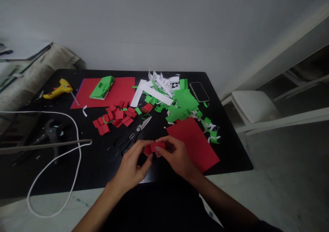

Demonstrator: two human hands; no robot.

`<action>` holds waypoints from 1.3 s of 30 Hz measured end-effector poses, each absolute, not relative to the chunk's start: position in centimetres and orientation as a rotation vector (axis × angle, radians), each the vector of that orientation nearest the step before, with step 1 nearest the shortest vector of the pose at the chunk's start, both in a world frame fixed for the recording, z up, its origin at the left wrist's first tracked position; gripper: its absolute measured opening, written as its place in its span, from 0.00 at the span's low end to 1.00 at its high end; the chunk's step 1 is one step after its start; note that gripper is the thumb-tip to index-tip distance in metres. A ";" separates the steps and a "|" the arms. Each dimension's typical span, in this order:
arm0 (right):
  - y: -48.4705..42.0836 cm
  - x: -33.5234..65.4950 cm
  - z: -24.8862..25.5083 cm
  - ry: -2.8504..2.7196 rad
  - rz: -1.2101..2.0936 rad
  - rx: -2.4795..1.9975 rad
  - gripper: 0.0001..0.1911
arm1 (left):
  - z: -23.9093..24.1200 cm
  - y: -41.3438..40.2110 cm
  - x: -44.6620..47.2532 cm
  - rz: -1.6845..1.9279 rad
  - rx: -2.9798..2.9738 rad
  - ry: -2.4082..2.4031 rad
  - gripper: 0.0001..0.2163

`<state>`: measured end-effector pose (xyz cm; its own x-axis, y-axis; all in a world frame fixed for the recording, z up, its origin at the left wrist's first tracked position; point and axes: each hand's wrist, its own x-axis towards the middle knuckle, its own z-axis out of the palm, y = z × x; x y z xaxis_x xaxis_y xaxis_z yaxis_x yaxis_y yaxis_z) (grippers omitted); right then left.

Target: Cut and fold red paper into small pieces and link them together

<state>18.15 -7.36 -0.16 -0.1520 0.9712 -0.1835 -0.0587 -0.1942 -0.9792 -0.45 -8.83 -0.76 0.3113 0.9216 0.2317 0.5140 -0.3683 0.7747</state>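
Between my two hands, above the near edge of the black table, is a small folded piece of red paper [157, 146]. My left hand [133, 161] pinches its left end between thumb and fingers. At the right end, my right hand [173, 151] grips it with the thumb on top. Just beyond my left hand lie black-handled scissors [133, 135], blades pointing away to the right. A red sheet [194, 143] lies partly under my right hand. Farther left, several folded red pieces [117, 117] form a loose pile, with bits of green among them.
White and green paper scraps [164, 91] heap up at the back, near a phone [199, 92]. On the left are a yellow glue gun [60, 89], a green folded stack [102, 87] on a red sheet [120, 91], and a looping white cable [76, 170]. A white stool [253, 105] stands right.
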 end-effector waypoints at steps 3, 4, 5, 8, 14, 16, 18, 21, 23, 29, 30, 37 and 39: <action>-7.4 18.2 -0.5 -1.206 1.454 -1.234 0.08 | -0.9 -8.9 -0.1 0.917 1.990 1.293 0.13; -7.4 18.2 -0.6 -1.218 1.440 -1.243 0.08 | -1.0 -8.9 -0.1 0.925 1.982 1.300 0.13; -7.5 18.2 -0.7 -1.224 1.436 -1.249 0.08 | -1.1 -8.9 0.0 0.926 1.972 1.304 0.13; -7.5 18.3 -0.9 -1.207 1.465 -1.237 0.10 | -1.5 -9.1 -0.1 0.899 1.922 1.324 0.11; -7.5 18.3 -0.7 -1.164 1.505 -1.239 0.09 | -1.7 -9.2 -0.2 0.880 1.872 1.353 0.11; -7.5 18.3 -0.7 -1.174 1.499 -1.240 0.09 | -1.7 -9.2 -0.2 0.880 1.869 1.353 0.11; -7.4 18.3 -0.7 -1.179 1.491 -1.243 0.09 | -1.8 -9.1 -0.1 0.890 1.875 1.349 0.11; -7.4 18.4 -0.8 -1.184 1.493 -1.255 0.09 | -1.9 -9.0 -0.1 0.901 1.891 1.336 0.11; -7.3 18.5 -0.7 -1.197 1.500 -1.268 0.09 | -1.9 -8.9 -0.2 0.897 1.894 1.330 0.11; -6.5 18.5 -0.6 -1.195 1.577 -1.281 0.11 | -2.0 -8.7 -0.4 0.850 1.791 1.334 0.12; -6.3 18.4 -0.7 -1.184 1.594 -1.279 0.12 | -2.1 -8.6 -0.4 0.836 1.766 1.324 0.13; -5.7 18.2 -0.9 -1.178 1.700 -1.280 0.13 | -2.5 -8.7 -0.9 0.835 1.670 1.300 0.12; -5.5 18.2 -0.7 -1.192 1.717 -1.280 0.13 | -2.8 -8.8 -1.1 0.840 1.658 1.310 0.13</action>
